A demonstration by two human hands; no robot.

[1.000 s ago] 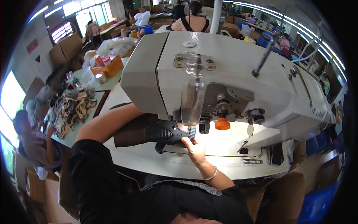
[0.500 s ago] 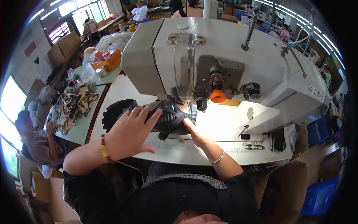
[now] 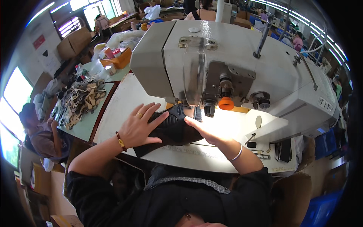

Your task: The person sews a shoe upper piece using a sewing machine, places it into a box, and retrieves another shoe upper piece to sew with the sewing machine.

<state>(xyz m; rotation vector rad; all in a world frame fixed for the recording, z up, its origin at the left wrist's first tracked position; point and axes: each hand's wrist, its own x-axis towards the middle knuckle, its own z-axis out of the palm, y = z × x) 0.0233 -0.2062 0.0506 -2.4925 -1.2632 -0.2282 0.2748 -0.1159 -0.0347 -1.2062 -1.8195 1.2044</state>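
Note:
A black piece that looks like a shoe upper (image 3: 174, 133), with raised ribbed panels, lies under the head of a large pale sewing machine (image 3: 151, 56). My left hand (image 3: 140, 126) rests on its left part with the fingers spread. At its right edge, close to the needle area, my right hand (image 3: 213, 137) holds the piece with the thumb on top; its other fingers are mostly hidden. The needle itself is hidden behind the machine head and its clear guard (image 3: 194, 72).
An orange knob (image 3: 226, 103) juts from the machine's front. Thread snips (image 3: 262, 156) and a stack of dark flat pieces (image 3: 283, 150) lie at the table's right. Cut scraps (image 3: 81, 100) are heaped on a green table at left, beside a seated person (image 3: 43, 130).
The black piece has turned, its scalloped left end swinging out of sight and a plain dark part now hanging toward me. My left hand has moved slightly lower; my right forearm has shifted right.

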